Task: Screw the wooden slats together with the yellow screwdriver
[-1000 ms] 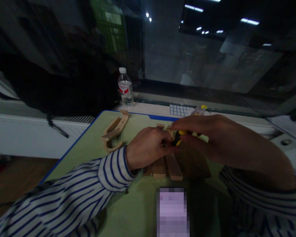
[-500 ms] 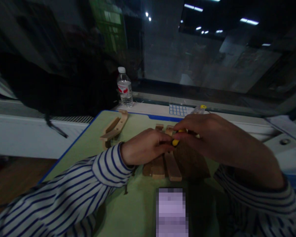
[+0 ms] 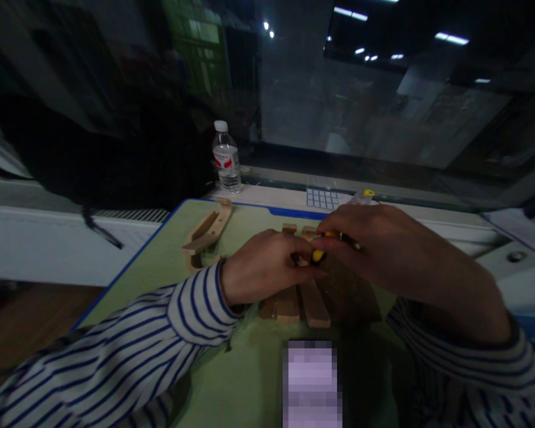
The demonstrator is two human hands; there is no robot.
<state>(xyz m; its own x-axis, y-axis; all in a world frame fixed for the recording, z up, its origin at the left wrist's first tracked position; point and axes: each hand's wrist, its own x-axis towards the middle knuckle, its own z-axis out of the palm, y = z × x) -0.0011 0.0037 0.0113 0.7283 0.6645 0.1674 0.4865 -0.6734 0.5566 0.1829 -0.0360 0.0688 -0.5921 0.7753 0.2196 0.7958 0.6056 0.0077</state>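
Note:
Pinched between the bent fingers of my right hand (image 3: 383, 255) is a yellow-and-black tool handle (image 3: 318, 256), possibly a screwdriver's; the rest of it is hidden. My left hand (image 3: 267, 264) is closed, thumb and forefinger together at the handle's left end. What its fingers grip is hidden. Both hands meet above several light wooden slats (image 3: 314, 303), which lie side by side on a brown board (image 3: 354, 291). My hands cover the middle of the slats. A joined wooden frame piece (image 3: 209, 232) with holes lies beyond my left wrist.
A green tabletop (image 3: 156, 238) with a blue edge bears the work. A phone (image 3: 312, 383) lies near me, and a small bolt-like piece (image 3: 229, 345) by my left sleeve. On the sill stand a water bottle (image 3: 227, 157) and a clear item with a yellow top (image 3: 361, 197). A dark bag (image 3: 116, 148) sits left.
My left hand has shifted slightly, its thumb reaching further right under the yellow-and-black handle. The handle has turned a little, showing more black at its lower end. My right hand has barely moved.

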